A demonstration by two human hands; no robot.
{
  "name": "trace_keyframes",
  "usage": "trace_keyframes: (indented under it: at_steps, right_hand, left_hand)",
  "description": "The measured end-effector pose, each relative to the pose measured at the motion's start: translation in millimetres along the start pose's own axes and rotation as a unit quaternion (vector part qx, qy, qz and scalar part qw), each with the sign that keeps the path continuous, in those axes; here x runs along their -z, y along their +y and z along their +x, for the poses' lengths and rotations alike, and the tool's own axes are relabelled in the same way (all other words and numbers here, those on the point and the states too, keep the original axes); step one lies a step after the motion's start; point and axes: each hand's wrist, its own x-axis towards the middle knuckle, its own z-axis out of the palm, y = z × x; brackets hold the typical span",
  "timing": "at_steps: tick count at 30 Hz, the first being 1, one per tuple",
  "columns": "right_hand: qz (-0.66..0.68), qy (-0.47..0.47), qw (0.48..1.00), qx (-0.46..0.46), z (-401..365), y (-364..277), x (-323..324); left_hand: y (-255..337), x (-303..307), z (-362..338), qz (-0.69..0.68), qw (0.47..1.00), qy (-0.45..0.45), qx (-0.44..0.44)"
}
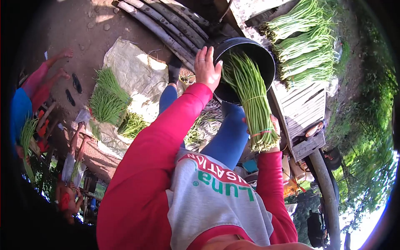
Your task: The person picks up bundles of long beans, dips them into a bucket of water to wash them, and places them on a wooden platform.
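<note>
My right hand is wrapped round the tied lower end of a bundle of long green beans. Bands circle the bundle near its cut ends and around its middle. Its far end leans into the mouth of a black bucket, which is tilted toward me. At the bucket's left rim, my left hand has its fingers along the outside and its thumb at the edge, holding it. Part of the right hand's fingers is hidden behind the beans.
Several bean bundles lie on a wooden slatted bench to the right. Loose beans rest on a pale sack on the ground. Long poles lie beyond. At far left, another person is near more beans.
</note>
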Motion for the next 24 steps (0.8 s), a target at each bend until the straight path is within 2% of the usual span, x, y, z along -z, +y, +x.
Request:
trace_keyframes:
  at_steps: [1, 2, 3, 4, 5, 6, 7, 9, 10, 12, 14, 15, 16, 17, 18, 19, 20, 22, 24]
  right_hand:
    - [0.029, -0.008, 0.999, 0.026, -24, 15, 4]
    - [0.059, -0.018, 0.997, 0.049, -44, 29, 7]
    - [0.058, -0.043, 0.995, 0.063, -54, 42, 26]
    - [0.058, -0.037, 0.995, 0.067, -61, 54, 40]
    - [0.087, -0.028, 0.993, 0.08, -68, 70, 42]
    - [0.115, -0.018, 0.989, 0.092, -72, 87, 42]
    - [0.115, -0.008, 0.989, 0.094, -73, 99, 41]
    - [0.145, 0.007, 0.986, 0.079, -75, 120, 43]
    - [0.122, -0.003, 0.99, 0.076, -75, 124, 45]
    - [0.163, -0.003, 0.981, 0.101, -76, 128, 38]
    - [0.176, -0.018, 0.979, 0.1, -81, 129, 41]
    - [0.185, -0.028, 0.977, 0.097, -83, 132, 43]
    - [0.193, -0.032, 0.976, 0.099, -89, 135, 48]
    - [0.199, -0.044, 0.976, 0.072, -96, 137, 53]
    - [0.202, -0.059, 0.977, 0.045, -101, 139, 58]
    - [0.173, -0.018, 0.984, 0.051, -106, 142, 51]
    - [0.17, -0.027, 0.985, 0.025, -109, 145, 57]
    - [0.243, -0.057, 0.968, 0.011, -106, 153, 71]
    - [0.208, -0.05, 0.977, 0.028, -107, 153, 75]
  left_hand:
    - [11, 20, -14, -0.069, 0.997, 0.019, -0.012]
    - [27, 37, -34, -0.089, 0.996, -0.002, -0.003]
    - [28, 31, -67, -0.198, 0.979, -0.036, 0.04]
    - [38, 33, -94, -0.28, 0.908, -0.185, 0.25]
    - [53, 40, -102, -0.312, 0.809, -0.336, 0.368]
    - [57, 27, -118, -0.318, 0.759, -0.413, 0.39]
    - [84, 30, -117, -0.353, 0.75, -0.366, 0.423]
    - [105, 15, -122, -0.457, 0.707, -0.326, 0.431]
    - [98, -1, -119, -0.489, 0.673, -0.329, 0.447]
    - [84, -34, -115, -0.544, 0.6, -0.334, 0.482]
    - [67, -60, -109, -0.519, 0.633, -0.345, 0.459]
    - [44, -91, -119, -0.448, 0.694, -0.332, 0.455]
    - [37, -99, -112, -0.49, 0.689, -0.28, 0.454]
    - [32, -105, -95, -0.426, 0.737, -0.197, 0.486]
    - [15, -114, -79, -0.398, 0.73, -0.208, 0.515]
    - [-2, -122, -63, -0.371, 0.72, -0.219, 0.544]
    - [41, -80, -40, -0.351, 0.691, -0.276, 0.568]
    - [-69, -182, -69, -0.322, 0.685, -0.288, 0.587]
    - [-66, -173, -48, -0.291, 0.728, -0.312, 0.537]
